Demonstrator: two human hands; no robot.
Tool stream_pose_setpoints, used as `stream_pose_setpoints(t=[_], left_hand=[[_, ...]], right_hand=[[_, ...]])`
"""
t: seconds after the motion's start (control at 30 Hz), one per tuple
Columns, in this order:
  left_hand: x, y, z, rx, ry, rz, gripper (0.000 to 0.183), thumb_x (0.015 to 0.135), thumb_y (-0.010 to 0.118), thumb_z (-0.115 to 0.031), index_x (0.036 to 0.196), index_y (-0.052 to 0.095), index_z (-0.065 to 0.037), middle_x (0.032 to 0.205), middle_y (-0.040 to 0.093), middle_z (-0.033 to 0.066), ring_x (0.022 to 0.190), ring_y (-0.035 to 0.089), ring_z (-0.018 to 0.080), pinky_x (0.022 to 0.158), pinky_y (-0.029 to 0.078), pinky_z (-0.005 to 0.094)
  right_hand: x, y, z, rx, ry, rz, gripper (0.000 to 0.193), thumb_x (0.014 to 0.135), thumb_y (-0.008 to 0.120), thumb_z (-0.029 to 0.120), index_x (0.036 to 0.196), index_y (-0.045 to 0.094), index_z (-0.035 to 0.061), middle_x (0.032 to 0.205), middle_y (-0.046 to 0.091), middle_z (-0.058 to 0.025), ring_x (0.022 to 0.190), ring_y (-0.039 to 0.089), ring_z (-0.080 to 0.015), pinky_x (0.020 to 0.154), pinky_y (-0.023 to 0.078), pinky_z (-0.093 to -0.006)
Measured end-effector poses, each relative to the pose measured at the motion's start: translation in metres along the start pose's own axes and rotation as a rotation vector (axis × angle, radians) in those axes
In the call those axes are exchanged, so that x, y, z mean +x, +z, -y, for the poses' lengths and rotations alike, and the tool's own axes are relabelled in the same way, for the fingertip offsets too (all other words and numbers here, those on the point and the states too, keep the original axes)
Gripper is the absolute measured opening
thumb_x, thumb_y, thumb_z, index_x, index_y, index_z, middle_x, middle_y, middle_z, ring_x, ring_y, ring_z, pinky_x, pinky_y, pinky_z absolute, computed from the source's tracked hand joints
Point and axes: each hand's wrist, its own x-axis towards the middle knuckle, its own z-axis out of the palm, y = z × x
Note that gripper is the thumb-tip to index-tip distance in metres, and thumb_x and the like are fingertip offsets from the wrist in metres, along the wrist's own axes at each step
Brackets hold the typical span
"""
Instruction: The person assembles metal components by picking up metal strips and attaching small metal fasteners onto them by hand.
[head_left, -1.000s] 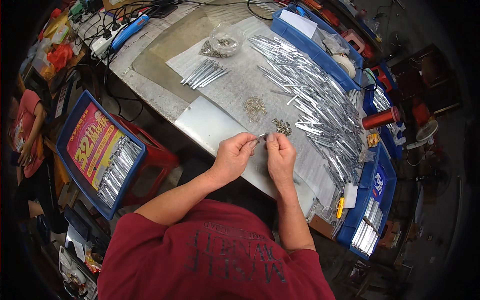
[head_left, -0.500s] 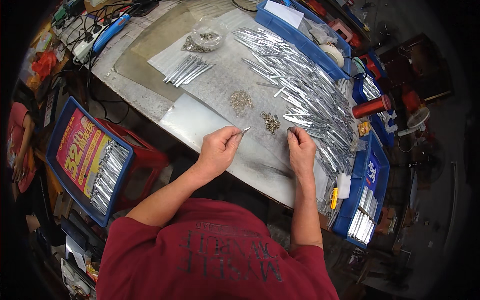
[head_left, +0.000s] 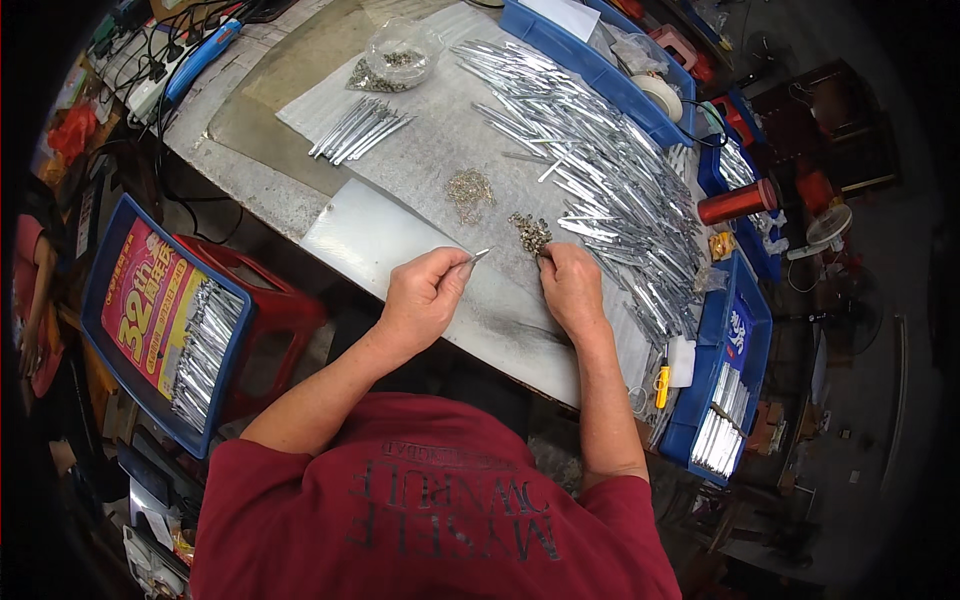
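Note:
Pinched between the thumb and finger of my left hand [head_left: 425,295] is a thin silver metal strip [head_left: 481,254], of which just the narrow tip shows. My right hand [head_left: 573,290] has its fingertips pressed together at the near edge of a small heap of dark brassy metal parts [head_left: 530,232]. Whatever lies between those fingertips is hidden. Left of that heap is a looser scatter of fine gold-coloured pieces [head_left: 469,192]. A large spread of long silver metal strips [head_left: 600,170] covers the table beyond and to the right of my right hand.
A smaller bundle of strips [head_left: 360,132] and a clear bag of small parts [head_left: 395,62] lie farther left. Blue bins stand along the right edge [head_left: 715,375] and at the far side [head_left: 610,65]. Another blue bin [head_left: 165,325] rests on a red stool [head_left: 265,320].
My right hand has moved left to the edge of the brassy heap. My left hand still holds the strip, in nearly the same place. The whole view has shifted slightly.

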Motion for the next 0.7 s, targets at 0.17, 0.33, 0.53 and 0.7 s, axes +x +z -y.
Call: stream_pose_setpoints(t=[0.17,0.33,0.53,0.7], left_hand=[[0.0,0.0,0.0,0.006,0.024,-0.01,0.01,0.085,0.051,-0.006,0.087,0.055,0.003,0.064,0.047,-0.0036,0.058,0.04,0.0026,0.05,0.034,0.0175],[-0.001,0.001,0.0,0.011,0.02,-0.016,0.011,0.085,0.052,-0.006,0.088,0.055,0.003,0.065,0.048,-0.003,0.058,0.041,0.0029,0.051,0.035,0.0176],[-0.001,0.001,0.002,0.029,0.034,-0.019,0.011,0.085,0.052,-0.007,0.088,0.055,0.003,0.064,0.048,-0.0028,0.058,0.041,0.0031,0.051,0.035,0.0179],[-0.001,-0.001,-0.002,0.046,0.035,-0.021,0.01,0.085,0.052,-0.006,0.087,0.056,0.003,0.064,0.048,-0.0024,0.057,0.042,0.0034,0.05,0.036,0.0181]], right_hand=[[0.004,-0.001,0.003,-0.038,0.05,0.048,0.01,0.074,0.053,0.008,0.077,0.054,-0.0009,0.076,0.056,-0.0181,0.076,0.053,-0.0345,0.067,0.042,-0.0421],[0.003,0.003,-0.003,0.021,0.086,0.024,0.01,0.073,0.053,0.008,0.078,0.054,-0.0008,0.076,0.056,-0.0183,0.076,0.053,-0.0345,0.067,0.042,-0.0422],[-0.002,0.003,-0.006,-0.071,-0.026,-0.079,0.009,0.072,0.054,0.005,0.077,0.055,-0.0016,0.076,0.057,-0.0187,0.074,0.054,-0.0339,0.067,0.042,-0.0403],[-0.001,-0.011,-0.005,0.115,-0.011,-0.012,0.01,0.072,0.056,0.006,0.079,0.058,-0.0016,0.076,0.058,-0.0179,0.074,0.055,-0.0332,0.068,0.043,-0.0386]])
